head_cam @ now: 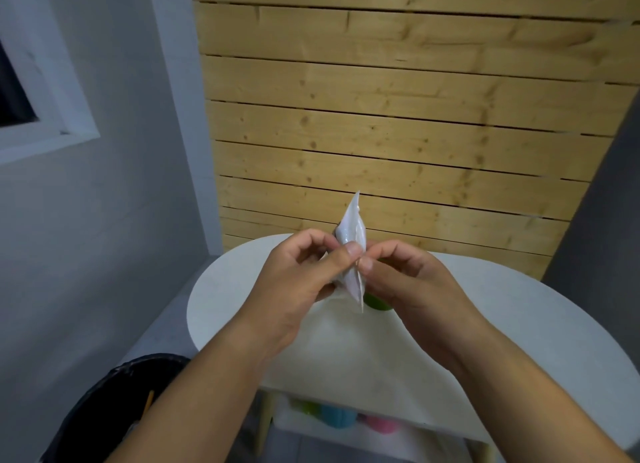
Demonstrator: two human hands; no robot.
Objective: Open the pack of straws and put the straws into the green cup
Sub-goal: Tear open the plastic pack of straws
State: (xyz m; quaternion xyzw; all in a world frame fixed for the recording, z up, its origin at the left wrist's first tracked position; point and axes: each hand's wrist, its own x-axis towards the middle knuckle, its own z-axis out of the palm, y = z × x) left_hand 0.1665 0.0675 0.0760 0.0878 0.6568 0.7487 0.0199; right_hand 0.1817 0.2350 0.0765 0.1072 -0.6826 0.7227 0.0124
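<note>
Both hands are pinching the pack of straws (353, 230): the left hand (298, 275) is gripping it between thumb and curled fingers, and the right hand (405, 282) is pinching the same edge just beside it. Held edge-on and upright, the white pack is hanging above the round white table (519, 324). Peeking out under the right hand, the green cup (379, 304) is standing on the table. A black bin (104, 403) is sitting on the floor to the left, and a wooden slat wall (381, 116) is rising behind.

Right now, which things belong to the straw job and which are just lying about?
Job: pack of straws, pinched by left hand and right hand; green cup, mostly hidden behind the right hand.
Lying about: black bin; coloured cups under the white table.
</note>
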